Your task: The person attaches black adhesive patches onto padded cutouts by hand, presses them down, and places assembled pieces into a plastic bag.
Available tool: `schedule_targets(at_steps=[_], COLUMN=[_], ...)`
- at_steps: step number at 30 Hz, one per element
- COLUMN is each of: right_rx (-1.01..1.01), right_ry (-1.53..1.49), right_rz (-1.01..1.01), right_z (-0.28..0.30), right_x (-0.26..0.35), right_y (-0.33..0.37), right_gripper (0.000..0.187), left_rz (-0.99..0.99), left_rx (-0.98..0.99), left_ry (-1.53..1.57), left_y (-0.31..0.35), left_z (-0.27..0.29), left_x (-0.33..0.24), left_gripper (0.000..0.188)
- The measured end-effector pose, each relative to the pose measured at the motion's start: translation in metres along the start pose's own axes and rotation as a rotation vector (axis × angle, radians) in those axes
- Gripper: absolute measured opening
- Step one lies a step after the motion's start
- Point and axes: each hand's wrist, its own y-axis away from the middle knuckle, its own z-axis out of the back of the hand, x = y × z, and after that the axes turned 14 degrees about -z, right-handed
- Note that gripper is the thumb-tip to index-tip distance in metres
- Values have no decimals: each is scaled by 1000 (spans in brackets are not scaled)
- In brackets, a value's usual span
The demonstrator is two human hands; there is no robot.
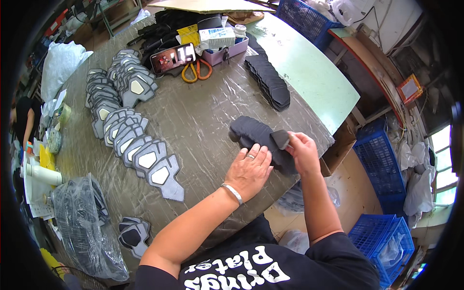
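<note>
Row of black pieces (251, 127) slants toward worktop (208, 116)'s near edge | my left hand (248, 175) touches it, unclenched | right hand (304, 151) pinches patch (280, 139)

The right hand (304, 151) pinches a dark piece (279, 139); the left hand (249, 173) touches black pieces (251, 128).

Left hand (250, 173) palm-down, right fingers (299, 139) pinching

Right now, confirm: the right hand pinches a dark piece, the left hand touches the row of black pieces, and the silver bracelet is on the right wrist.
No: the head view shows the silver bracelet on the left wrist. The right hand pinches a dark piece, and the left hand touches the row of black pieces.
</note>
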Motion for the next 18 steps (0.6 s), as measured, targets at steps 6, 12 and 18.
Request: schedule_targets(at_steps=[6, 12, 18], right_rx=[8, -321, 134], right_ry=[-557, 339, 804], right_rz=[86, 799, 1089], right_z=[14, -42, -96], right_x=[-7, 8, -32], right_y=[-14, 33, 88], right_gripper=[16, 5, 18], left_rz=[-3, 239, 830], left_rx=[8, -484, -848], left_ry=[4, 384, 1257], left_y=[8, 16, 59], left_z=[-3, 21, 39], left_x=[-1, -5, -17], left_gripper=[37, 43, 20])
